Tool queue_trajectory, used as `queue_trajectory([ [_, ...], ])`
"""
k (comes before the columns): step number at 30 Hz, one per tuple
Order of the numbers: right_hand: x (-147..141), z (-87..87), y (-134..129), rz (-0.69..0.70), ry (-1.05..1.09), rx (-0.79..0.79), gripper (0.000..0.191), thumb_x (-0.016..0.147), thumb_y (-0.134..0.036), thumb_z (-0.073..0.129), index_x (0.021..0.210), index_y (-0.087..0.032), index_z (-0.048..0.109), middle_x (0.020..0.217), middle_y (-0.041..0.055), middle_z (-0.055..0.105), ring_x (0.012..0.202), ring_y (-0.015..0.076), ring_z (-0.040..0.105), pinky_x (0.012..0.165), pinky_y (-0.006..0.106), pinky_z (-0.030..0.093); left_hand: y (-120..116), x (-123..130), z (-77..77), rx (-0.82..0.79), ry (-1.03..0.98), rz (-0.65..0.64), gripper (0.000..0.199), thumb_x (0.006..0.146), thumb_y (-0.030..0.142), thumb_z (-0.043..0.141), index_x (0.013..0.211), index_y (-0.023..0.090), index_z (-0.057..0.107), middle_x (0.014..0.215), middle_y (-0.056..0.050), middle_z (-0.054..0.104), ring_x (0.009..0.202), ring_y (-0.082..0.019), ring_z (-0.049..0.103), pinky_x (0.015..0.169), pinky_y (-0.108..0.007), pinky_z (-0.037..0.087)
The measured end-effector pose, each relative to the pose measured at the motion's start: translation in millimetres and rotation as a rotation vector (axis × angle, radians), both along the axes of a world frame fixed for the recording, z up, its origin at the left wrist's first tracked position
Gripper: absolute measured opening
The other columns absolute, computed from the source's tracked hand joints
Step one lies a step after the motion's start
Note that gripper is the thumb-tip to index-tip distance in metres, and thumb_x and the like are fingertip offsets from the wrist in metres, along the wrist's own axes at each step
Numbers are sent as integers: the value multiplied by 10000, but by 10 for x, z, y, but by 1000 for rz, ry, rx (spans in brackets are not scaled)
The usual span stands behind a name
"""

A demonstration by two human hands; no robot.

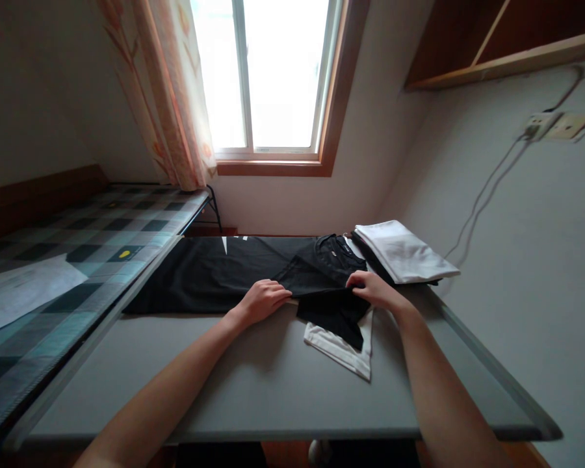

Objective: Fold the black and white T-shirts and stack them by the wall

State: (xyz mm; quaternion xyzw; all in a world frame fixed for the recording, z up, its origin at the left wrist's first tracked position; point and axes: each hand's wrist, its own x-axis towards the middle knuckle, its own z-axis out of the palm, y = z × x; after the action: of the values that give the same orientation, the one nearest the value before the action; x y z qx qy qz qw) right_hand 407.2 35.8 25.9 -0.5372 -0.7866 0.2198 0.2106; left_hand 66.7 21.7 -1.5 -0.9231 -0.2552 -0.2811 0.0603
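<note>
A black T-shirt [199,273] lies sideways across the grey table [253,383], its collar to the right and its lower part to the left. My left hand [266,300] is closed on the near edge of the shirt, at about its middle. With bent fingers my right hand [373,289] pinches the fabric near the shoulder, below the collar. Between my hands a black sleeve hangs toward me, over a white sleeve [338,351] that sticks out from underneath. My thumbs are partly hidden by cloth and fingers.
Folded white cloth [402,250] lies on dark folded cloth at the table's back right corner. A checkered bed [141,224] with a paper sheet [29,292] adjoins the left side. A wall stands at right, with a plugged-in cord [482,188]. Behind is a window [283,78] with a curtain [168,97].
</note>
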Motion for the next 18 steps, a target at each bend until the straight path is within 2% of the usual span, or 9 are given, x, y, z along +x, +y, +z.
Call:
queue_trajectory([
  [2, -7, 21, -18, -6, -1, -46, 169, 680, -163, 556, 764, -187, 701, 749, 27, 677, 706, 163, 602, 674, 260, 472, -7, 2, 11, -5, 9, -10, 232, 966, 269, 486, 951, 190, 704, 815, -39, 722, 777, -139, 672, 748, -267, 495],
  [7, -84, -9, -27, -56, 58, -115, 389, 820, -366, 547, 1132, -163, 659, 646, -7, 609, 572, 136, 530, 527, 236, 393, -30, 17, 41, 20, 33, -23, 238, 966, 270, 478, 912, 192, 697, 774, -27, 704, 729, -132, 655, 711, -265, 473],
  [11, -149, -83, 10, -159, 7, -56, 333, 824, -339, 574, 1078, -148, 675, 621, -5, 594, 556, 130, 514, 532, 240, 380, -45, 31, 47, 39, 45, -23, 246, 970, 270, 468, 899, 191, 689, 760, -20, 692, 710, -131, 643, 691, -265, 458],
  [14, -135, -123, 35, -159, 18, -80, 281, 791, -300, 614, 1026, -161, 683, 601, -19, 582, 528, 121, 502, 511, 234, 368, -49, 39, 41, 31, 52, -15, 258, 971, 284, 460, 895, 193, 689, 757, -24, 680, 711, -129, 633, 696, -261, 462],
  [18, -85, -132, 40, -136, 62, -108, 305, 785, -297, 609, 1052, -160, 668, 573, -36, 557, 499, 111, 481, 470, 225, 343, -49, 44, 35, 18, 71, -10, 276, 974, 309, 447, 905, 200, 692, 785, -29, 673, 731, -131, 622, 700, -259, 466],
])
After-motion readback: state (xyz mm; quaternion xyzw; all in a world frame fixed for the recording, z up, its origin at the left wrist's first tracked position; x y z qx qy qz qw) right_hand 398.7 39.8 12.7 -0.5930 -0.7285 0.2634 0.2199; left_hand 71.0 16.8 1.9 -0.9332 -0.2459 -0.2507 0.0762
